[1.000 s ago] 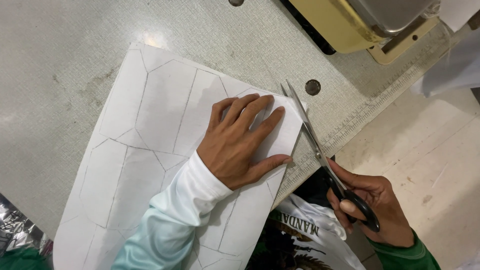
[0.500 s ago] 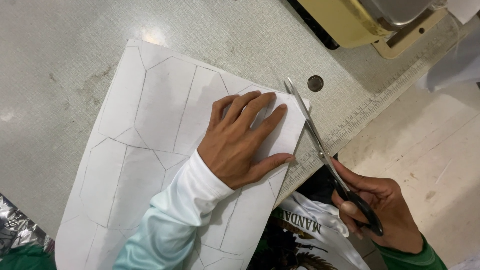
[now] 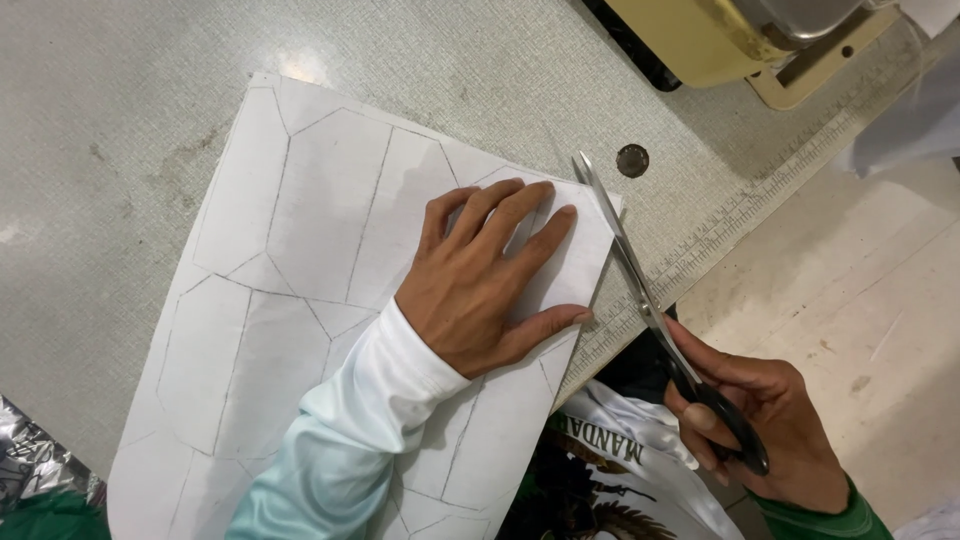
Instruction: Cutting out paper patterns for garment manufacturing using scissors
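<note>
One large white sheet of stiff paper [image 3: 330,300], matte, marked with pencilled angular panel outlines, spread flat on the speckled grey-green worktop [image 3: 120,120]. Pressed palm-down on the sheet's right part, near its right edge: the left hand [image 3: 480,285], fingers spread and straight, clamping nothing, pale mint-white sleeve [image 3: 350,450] trailing back across the sheet. Just right of that edge: long steel scissors with black handles [image 3: 650,300], blades drawn nearly together, tips reaching past the sheet's upper right corner. Wrapped through the handles, below and right of the sheet: the right hand [image 3: 760,430], fingers curled tight around the loops. Beyond the corner, a small round dark metal hole [image 3: 632,160] in the worktop; farther up, a yellowish machine base [image 3: 720,40].
</note>
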